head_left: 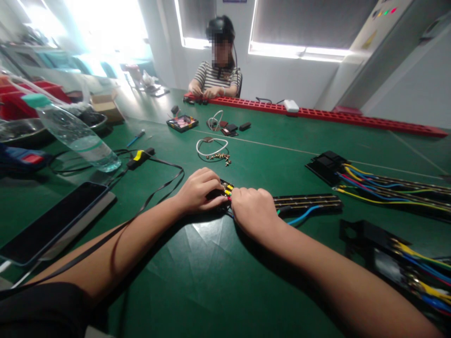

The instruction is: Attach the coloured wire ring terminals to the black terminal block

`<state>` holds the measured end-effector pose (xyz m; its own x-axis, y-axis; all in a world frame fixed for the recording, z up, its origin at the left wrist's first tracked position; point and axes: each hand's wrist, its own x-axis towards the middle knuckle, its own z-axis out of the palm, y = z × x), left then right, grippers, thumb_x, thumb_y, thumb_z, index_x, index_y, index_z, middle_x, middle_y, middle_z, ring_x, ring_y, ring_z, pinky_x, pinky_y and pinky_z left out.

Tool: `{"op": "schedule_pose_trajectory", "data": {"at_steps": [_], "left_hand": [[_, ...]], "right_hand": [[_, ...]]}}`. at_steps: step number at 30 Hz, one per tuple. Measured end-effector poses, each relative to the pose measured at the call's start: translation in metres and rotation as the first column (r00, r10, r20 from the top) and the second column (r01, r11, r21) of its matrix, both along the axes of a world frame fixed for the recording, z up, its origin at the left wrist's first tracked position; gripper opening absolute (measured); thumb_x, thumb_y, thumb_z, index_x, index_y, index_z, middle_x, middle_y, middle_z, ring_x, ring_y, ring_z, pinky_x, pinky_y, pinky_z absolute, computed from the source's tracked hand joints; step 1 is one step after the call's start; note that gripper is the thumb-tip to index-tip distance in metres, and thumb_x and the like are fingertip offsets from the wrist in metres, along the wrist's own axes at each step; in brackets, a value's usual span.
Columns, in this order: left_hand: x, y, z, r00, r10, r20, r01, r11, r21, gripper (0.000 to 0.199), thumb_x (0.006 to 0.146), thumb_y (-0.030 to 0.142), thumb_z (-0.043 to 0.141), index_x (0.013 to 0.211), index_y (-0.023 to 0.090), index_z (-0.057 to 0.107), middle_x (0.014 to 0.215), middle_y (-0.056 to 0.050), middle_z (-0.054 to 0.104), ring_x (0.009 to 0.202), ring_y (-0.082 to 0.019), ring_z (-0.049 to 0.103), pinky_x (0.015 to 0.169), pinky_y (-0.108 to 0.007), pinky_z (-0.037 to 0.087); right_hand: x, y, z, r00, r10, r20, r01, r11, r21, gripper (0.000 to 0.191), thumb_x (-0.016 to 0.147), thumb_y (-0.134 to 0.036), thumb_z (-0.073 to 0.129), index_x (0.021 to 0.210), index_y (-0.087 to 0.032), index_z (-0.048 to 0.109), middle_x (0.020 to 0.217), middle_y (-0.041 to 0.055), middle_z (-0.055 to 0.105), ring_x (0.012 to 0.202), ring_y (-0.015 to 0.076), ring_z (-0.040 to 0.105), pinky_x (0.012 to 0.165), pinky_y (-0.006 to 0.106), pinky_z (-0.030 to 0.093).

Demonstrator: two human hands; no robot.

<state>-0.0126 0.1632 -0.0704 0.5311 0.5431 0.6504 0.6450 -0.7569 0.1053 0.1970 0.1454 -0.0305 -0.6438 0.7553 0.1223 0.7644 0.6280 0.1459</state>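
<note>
Well, mid-bench on the green bench [169, 281], between near and far edges: a black wired strip [306, 203], lying lengthwise toward the right edge. Left hand [200, 190] clamped over its left end, thumb on the near side, fingers arched over the top. Right hand [253, 211] just beside, curled tight above the same strip, close by some yellow pieces [228, 188]; fingertips hidden, so impossible to tell what, if anything, is pinched there. Both hands close together, contact between them unclear.

To work cleanly at that end, brace it flat against the bench with the left hand, close to the working spot but clear of the right fingers. Press or turn from the right wrist in small, even amounts, straight rather than slanted, and ease off at any sign of twisting. Mind the blue wire [305, 216] looping out on the near side, below the right wrist: easy to snag or pull. Tilt the right knuckles back a little for a better view of the contact.

Farther toward the far edge, small brass-coloured parts [218, 156], loose in a little pile near a white loop [212, 146]: best picked one at a time, without scattering. Watch also the black cable [102, 245] across the left forearm, and avoid dragging it. Toward the right edge, more wired assemblies [329, 166], well apart from both hands.
</note>
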Motion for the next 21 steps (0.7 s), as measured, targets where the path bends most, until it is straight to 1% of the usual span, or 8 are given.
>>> {"op": "schedule_pose_trajectory", "data": {"at_steps": [8,21], "left_hand": [[-0.0001,0.0006,-0.0007,1.0,-0.017,-0.003,0.017,0.999,0.027,0.024,0.089,0.04,0.068,0.095,0.017,0.065,0.092,-0.008,0.065,0.084,-0.02,0.058,0.08,-0.036,0.049],[-0.0011,-0.0004,-0.0011,1.0,-0.009,-0.006,0.009,1.0,0.0,0.023,0.09,0.039,0.067,0.097,0.018,0.066,0.094,-0.008,0.065,0.086,-0.02,0.058,0.082,-0.037,0.049]], "right_hand": [[0.0017,0.001,-0.0019,0.999,0.021,-0.028,-0.021,1.0,0.006,0.023,0.1,-0.021,0.04,0.094,-0.014,0.061,0.088,0.0109,0.07,0.08,0.0258,0.068,0.064,0.033,0.035],[0.0016,0.0007,-0.0016,0.999,0.022,-0.033,-0.023,1.0,-0.009,0.024,0.101,-0.023,0.04,0.096,-0.014,0.062,0.09,0.011,0.069,0.081,0.0271,0.067,0.064,0.034,0.033]]}}
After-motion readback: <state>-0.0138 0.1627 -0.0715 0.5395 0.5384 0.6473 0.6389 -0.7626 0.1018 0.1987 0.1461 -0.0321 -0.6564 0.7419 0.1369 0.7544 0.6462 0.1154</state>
